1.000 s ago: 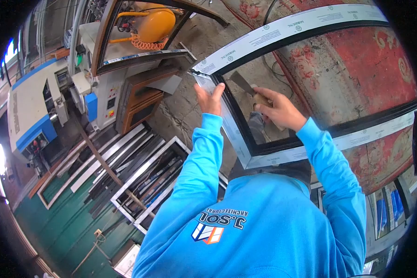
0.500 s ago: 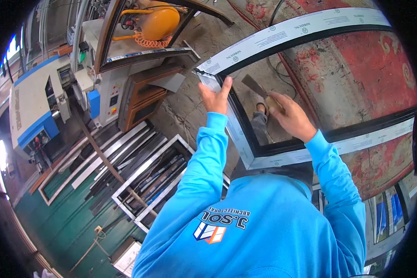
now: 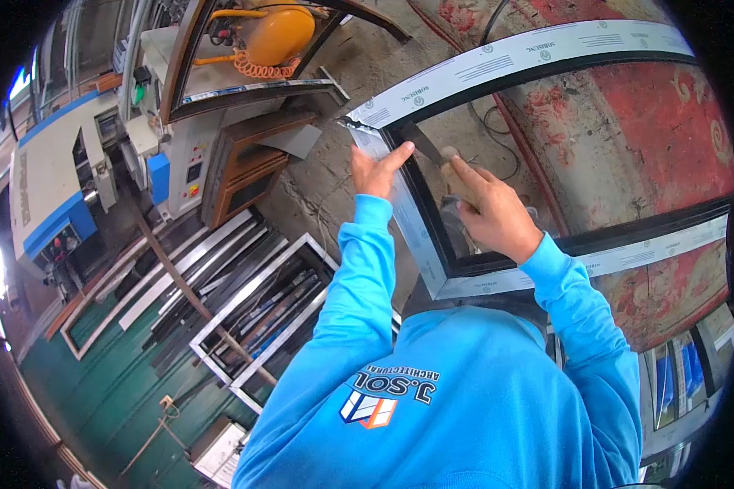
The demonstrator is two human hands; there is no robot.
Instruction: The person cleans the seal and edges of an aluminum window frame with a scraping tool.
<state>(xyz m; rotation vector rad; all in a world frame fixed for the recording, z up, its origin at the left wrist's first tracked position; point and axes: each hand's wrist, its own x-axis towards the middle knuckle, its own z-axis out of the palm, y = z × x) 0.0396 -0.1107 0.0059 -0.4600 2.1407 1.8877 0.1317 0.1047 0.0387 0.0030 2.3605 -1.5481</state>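
Observation:
A black window frame, its face covered in printed white protective film, lies across in front of me. My left hand is closed round its short left side just below the upper left corner, thumb over the inner edge. In my right hand is a putty knife, gripped by its pale handle with the fingers along it. The putty knife's blade points up and left, its tip right at the inner edge of the frame by that corner, close to my left thumb.
Worn red patterned carpet lies under the frame's right part. A blue and white machine stands at left, with brown frames beside it and a yellow tank behind. Metal profiles and a white frame lie lower left.
My right hand has moved the putty knife up and left, bringing its blade to the frame's inner corner. My left thumb now tilts further right over the inner edge.

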